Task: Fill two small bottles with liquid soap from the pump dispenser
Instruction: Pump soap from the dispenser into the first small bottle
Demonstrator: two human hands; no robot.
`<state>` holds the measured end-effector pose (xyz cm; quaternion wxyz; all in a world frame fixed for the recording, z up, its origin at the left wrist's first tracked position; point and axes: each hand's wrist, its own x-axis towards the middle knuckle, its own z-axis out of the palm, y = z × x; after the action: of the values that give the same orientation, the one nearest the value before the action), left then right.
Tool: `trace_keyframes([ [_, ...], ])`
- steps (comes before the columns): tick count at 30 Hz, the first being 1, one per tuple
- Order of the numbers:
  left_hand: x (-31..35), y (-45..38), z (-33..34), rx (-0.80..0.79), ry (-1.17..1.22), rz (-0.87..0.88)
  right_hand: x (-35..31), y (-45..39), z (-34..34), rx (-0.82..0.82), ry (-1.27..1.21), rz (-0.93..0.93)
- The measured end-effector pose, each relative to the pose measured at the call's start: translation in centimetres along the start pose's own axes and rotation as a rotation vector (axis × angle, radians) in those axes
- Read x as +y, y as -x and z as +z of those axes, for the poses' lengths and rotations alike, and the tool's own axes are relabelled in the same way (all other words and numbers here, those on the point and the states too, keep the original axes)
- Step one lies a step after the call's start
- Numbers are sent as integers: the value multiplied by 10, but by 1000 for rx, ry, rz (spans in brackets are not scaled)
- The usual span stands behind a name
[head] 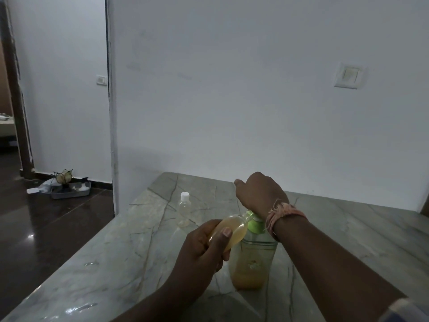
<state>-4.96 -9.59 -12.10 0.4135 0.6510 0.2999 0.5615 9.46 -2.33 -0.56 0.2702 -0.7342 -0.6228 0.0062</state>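
Observation:
A clear pump dispenser point(250, 268) with a green pump head point(255, 225) stands on the marble table point(97, 252); yellow-orange soap fills its lower part. My left hand point(204, 249) grips a small uncapped bottle point(234, 228) full of yellowish soap, tilted with its mouth at the pump's nozzle. My right hand point(260, 194) hangs over the pump, and its wrist, which wears a thread band, rests on the pump head. Its fingers curl loosely downward and hold nothing. A second small clear bottle point(184, 210) with a white cap stands upright behind and to the left, with a little liquid at its bottom.
A white wall with a switch plate point(350, 75) rises right behind the table. The table's left edge drops to a dark glossy floor, where a tray of small items point(69, 190) sits by the wall. Wet streaks point(79, 307) lie near the table's front left.

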Motion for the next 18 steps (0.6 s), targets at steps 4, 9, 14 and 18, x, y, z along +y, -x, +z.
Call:
trace_keyframes([
  [4, 0, 0, 0, 5, 4, -3, 4, -1, 4, -22, -31, 21],
  [9, 2, 0, 0, 14, -41, 0, -2, 0, -2, -47, 37, -27],
  [14, -1, -1, 0, -5, -29, 7, 1, -4, 3, -9, -37, -26],
  [18, -2, -1, 1, -3, -17, 9, 3, -4, 5, -32, 15, -10],
])
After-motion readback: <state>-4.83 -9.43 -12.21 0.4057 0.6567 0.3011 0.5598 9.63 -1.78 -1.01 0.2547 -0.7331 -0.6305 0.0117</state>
